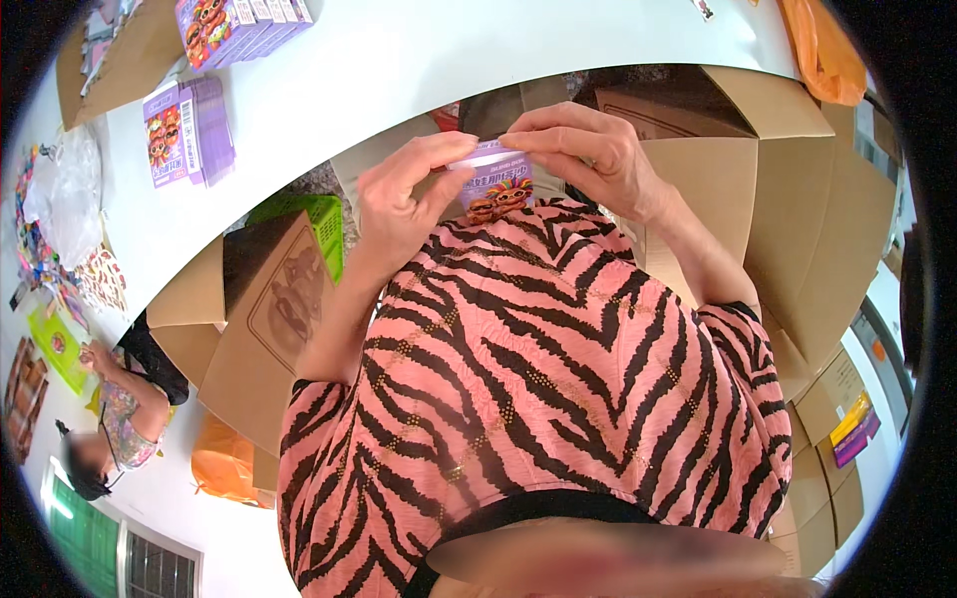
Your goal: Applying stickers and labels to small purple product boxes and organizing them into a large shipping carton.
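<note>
A small purple cardboard box [495,189] with cartoon faces on its front is held upright close to my body, just off the table's near edge. My left hand [414,184] pinches its top left corner between thumb and fingers. At the top right edge, my right hand [588,154] has its thumb and fingertips closed on the box. The fingers of both hands meet near the box's top edge, so part of that edge is hidden.
On the white table [399,60], purple flat cartons [209,130] lie at the left, with more purple boxes [239,30] behind them. Open cardboard boxes [269,309] flank me. An orange bag [827,50] hangs at the far right. Another person [130,409] sits at the left.
</note>
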